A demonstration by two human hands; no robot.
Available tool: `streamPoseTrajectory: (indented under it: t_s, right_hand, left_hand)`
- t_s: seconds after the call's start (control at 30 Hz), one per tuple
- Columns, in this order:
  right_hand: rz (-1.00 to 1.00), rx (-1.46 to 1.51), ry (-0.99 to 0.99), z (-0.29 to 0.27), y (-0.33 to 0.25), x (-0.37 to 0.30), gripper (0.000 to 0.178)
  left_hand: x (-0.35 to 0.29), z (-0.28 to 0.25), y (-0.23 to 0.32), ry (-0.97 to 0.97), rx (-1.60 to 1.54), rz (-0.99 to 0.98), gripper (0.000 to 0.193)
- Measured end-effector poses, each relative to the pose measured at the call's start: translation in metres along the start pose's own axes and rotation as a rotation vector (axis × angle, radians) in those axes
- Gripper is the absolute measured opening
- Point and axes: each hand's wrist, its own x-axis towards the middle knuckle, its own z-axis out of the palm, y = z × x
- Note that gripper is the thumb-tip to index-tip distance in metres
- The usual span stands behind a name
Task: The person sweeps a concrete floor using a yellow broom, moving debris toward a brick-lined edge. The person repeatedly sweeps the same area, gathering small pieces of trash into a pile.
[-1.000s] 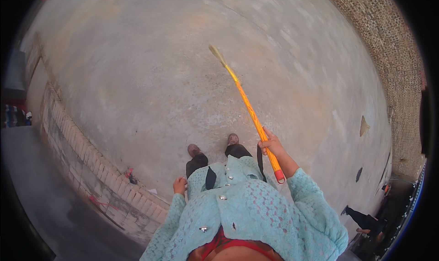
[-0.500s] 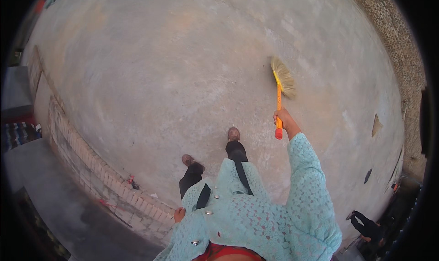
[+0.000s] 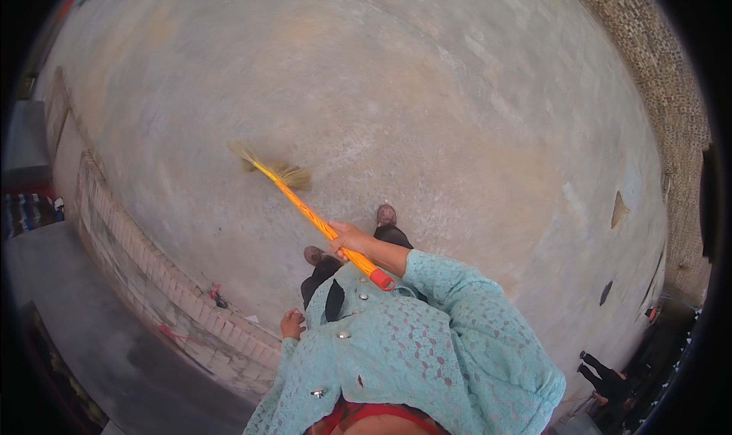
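My right hand (image 3: 349,240) is wrapped round the orange handle of a broom (image 3: 306,211), close to its red end cap. The handle slants across in front of me, and its straw bristles (image 3: 293,177) spread over the concrete floor, ahead and to the left of my feet; they look blurred. My left hand (image 3: 291,324) hangs low at my left side with its fingers curled. Nothing shows in it. My brown shoes (image 3: 386,215) stand on the floor on either side of the handle.
A low brick edge (image 3: 152,263) runs along the left, with a small red scrap (image 3: 216,294) beside it. At the right lie a flat tan piece (image 3: 619,209) and a dark object (image 3: 605,292). Another person (image 3: 606,380) in dark clothes is at the lower right. A patterned brick strip (image 3: 648,61) borders the far right.
My right hand has swung the broom from the right across to the left, and the bristles now lie left of my feet. My left hand has shifted slightly and shows more.
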Motion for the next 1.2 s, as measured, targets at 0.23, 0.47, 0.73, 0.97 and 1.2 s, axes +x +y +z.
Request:
streamPoseTrajectory:
  t_s: [0.23,0.47,0.73,0.97,1.2]
  right_hand:
    - [-0.199,-0.068,0.157,-0.010,0.003,-0.114,0.088]
    - [-0.406,0.073,0.650,-0.056,0.005,-0.200,0.072]
    - [-0.344,0.528,0.782,-0.196,-0.001,-0.177,0.020]
    - [0.068,0.448,0.543,-0.135,0.015,-0.078,0.012]
    - [0.358,0.301,0.195,-0.052,0.028,0.020,0.018]
  left_hand:
    - [0.001,-0.003,0.006,0.008,0.017,0.010,0.029]
    - [0.017,0.007,0.003,0.089,0.303,0.214,0.025]
    - [-0.003,0.013,0.061,0.102,-0.034,0.119,0.031]
    - [-0.007,0.013,0.039,0.158,0.009,0.196,0.030]
    - [-0.015,0.011,0.010,0.218,-0.037,0.247,0.030]
